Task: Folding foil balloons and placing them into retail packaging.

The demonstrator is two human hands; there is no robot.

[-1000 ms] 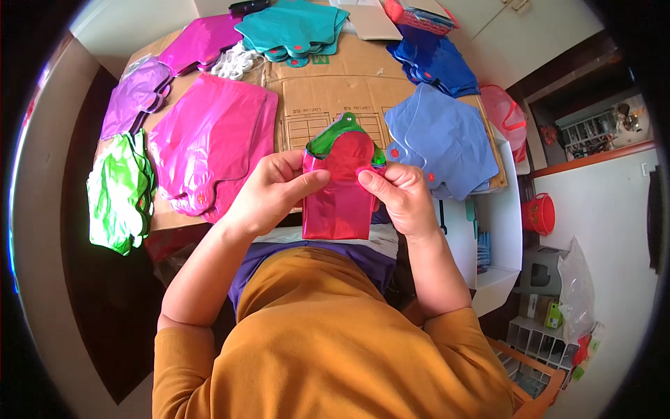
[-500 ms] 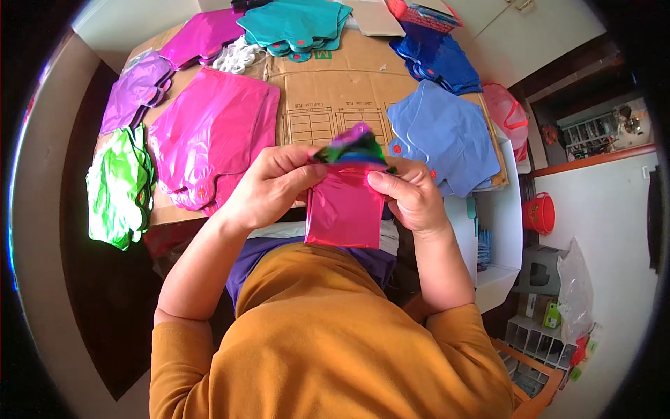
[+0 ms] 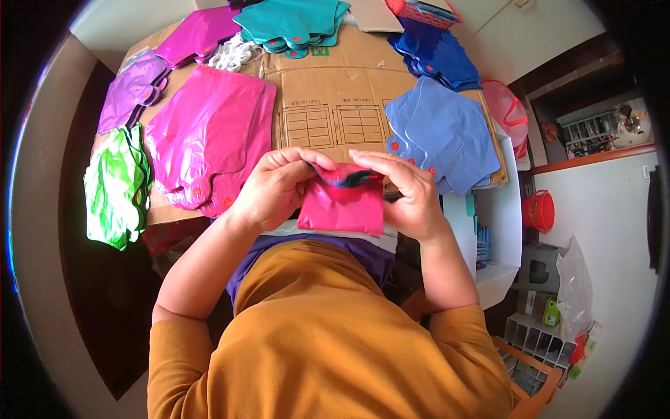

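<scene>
Just in front of my body, both hands hold a shiny pink folded pouch (image 3: 340, 213). Dark blue and black show along its bent-over upper edge. My left hand (image 3: 273, 187) pinches the upper left corner between thumb and fingers. My right hand (image 3: 413, 199) is closed on the right side, its fingers reaching over the top edge. Beyond the left hand lies a stack of glossy pink sheets (image 3: 213, 133) with a scalloped edge. To the right of my hands is a similar stack of light blue sheets (image 3: 443, 136).
On the cardboard-covered table (image 3: 328, 80) lie more glossy stacks: green (image 3: 115, 188), lilac (image 3: 132, 91), purple (image 3: 199, 35), teal (image 3: 293, 24) and dark blue (image 3: 434, 56). A white cord bundle (image 3: 236, 54) lies at the back left. A red bucket (image 3: 538, 212) stands farther right.
The top of the pink pouch has been folded down and its lower edge has risen, so it looks shorter. My right hand's fingers have stretched over its upper edge.
</scene>
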